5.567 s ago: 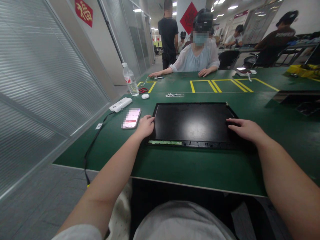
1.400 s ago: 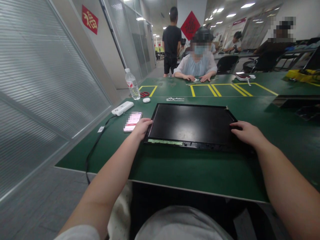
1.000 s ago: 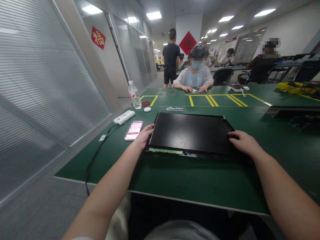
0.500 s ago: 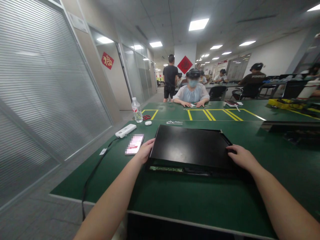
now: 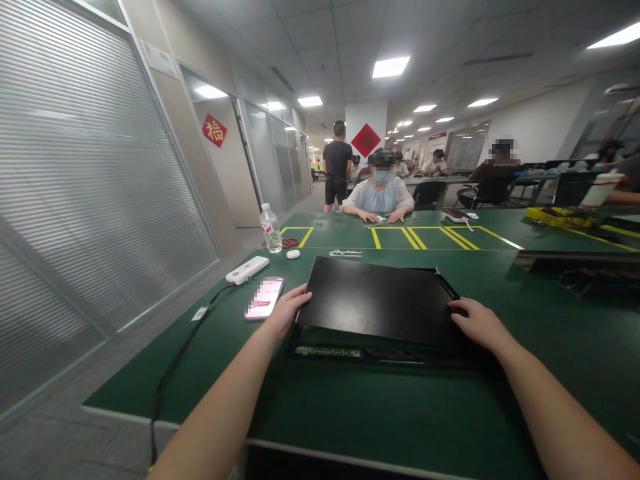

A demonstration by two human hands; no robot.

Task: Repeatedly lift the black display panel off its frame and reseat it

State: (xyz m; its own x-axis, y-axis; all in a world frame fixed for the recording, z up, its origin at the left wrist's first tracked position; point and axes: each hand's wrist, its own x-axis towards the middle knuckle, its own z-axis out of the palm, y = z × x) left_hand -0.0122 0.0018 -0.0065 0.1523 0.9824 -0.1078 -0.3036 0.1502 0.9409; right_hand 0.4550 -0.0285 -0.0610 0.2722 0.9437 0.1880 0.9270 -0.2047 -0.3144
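Observation:
A flat black panel (image 5: pixel 377 297), wide and rectangular, lies between my hands. My left hand (image 5: pixel 289 308) grips its left edge, fingers on top. At the right side, my right hand (image 5: pixel 477 321) is closed on the edge, the fingertips over the rim; what lies under them is partly hidden. Beneath the panel's near edge shows a black frame (image 5: pixel 410 357) on the table, with a narrow green circuit board (image 5: pixel 327 352) at its left. The panel sits slightly raised and askew over this frame, with a dark gap between them.
The green table (image 5: pixel 380 407) carries a phone (image 5: pixel 265 298), a white power bank (image 5: pixel 247 269) with a black strap, a white case (image 5: pixel 293 254), red scissors (image 5: pixel 290 243) and a water bottle (image 5: pixel 271 228). Dark parts (image 5: pixel 590 280) lie right. A person (image 5: pixel 379 193) sits opposite.
The panel's left side has risen slightly, and the gap above the circuit board is wider. Both hands keep their hold. My view has shifted slightly.

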